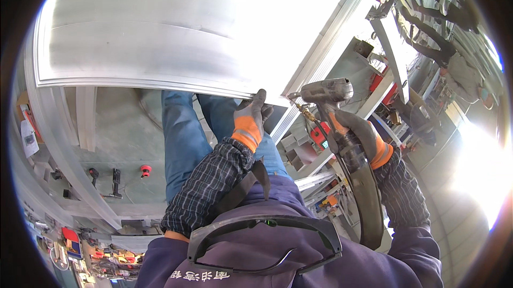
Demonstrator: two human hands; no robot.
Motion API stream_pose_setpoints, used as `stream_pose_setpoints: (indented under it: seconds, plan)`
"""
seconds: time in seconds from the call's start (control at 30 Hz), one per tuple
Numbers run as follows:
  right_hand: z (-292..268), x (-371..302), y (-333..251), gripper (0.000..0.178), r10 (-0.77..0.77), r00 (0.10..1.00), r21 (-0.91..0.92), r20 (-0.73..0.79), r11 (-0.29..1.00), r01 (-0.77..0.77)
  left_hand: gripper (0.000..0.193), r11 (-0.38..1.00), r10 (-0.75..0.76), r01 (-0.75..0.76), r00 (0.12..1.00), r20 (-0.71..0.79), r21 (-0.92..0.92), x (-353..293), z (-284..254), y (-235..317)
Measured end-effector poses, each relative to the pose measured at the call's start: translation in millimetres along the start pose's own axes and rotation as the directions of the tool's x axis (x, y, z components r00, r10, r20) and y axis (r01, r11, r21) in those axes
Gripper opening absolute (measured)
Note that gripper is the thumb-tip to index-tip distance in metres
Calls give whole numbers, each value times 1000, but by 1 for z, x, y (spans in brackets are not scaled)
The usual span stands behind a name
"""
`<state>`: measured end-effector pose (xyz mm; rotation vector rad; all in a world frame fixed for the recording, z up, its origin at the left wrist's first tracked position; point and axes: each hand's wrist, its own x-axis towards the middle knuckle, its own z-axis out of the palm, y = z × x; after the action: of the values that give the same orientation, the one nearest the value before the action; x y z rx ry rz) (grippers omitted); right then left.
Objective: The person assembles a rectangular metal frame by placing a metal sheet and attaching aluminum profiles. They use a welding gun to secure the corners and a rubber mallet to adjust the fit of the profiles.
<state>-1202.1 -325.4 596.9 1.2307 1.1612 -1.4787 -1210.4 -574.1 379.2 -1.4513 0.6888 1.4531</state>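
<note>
A large silvery metal panel (144, 31) with a ridged frame (160, 86) fills the upper part of the view. My left hand (249, 117), in a grey and orange glove, is closed over the frame's near edge close to its right corner. My right hand (363, 133), gloved alike, is wrapped round the grip of a dark air rivet gun (327, 91). The gun's nose points left, right by the frame's corner; whether it touches cannot be made out. A brass hose fitting (307, 113) sits below the nose. The gun's long dark lower body (368, 208) runs down beside my right forearm.
Pale metal beams (85, 119) lie under and left of the panel. Black hand tools (116, 181) and a red round object (145, 170) rest on a grey surface at lower left. A cluttered rack (331, 197) stands at right. Another person (462, 77) is at far right.
</note>
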Motion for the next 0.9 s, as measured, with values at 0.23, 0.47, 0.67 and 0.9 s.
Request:
stream_pose_setpoints:
  seconds: [0.23,0.47,0.67,0.9]
  plan:
    - [37,8,-39,39,169,976,112,-138,982,-154,47,999,-25,25,999,38,22,7,-4,-6]
    - [36,16,-38,40,184,979,241,-91,958,-158,52,999,-33,29,996,78,44,16,-12,-12]
    - [9,20,-15,44,165,984,156,-64,976,-153,53,998,-48,48,999,-9,51,7,-3,-6]
    - [7,22,-18,61,197,980,21,-19,980,-197,59,996,-31,29,999,23,82,14,-8,-12]
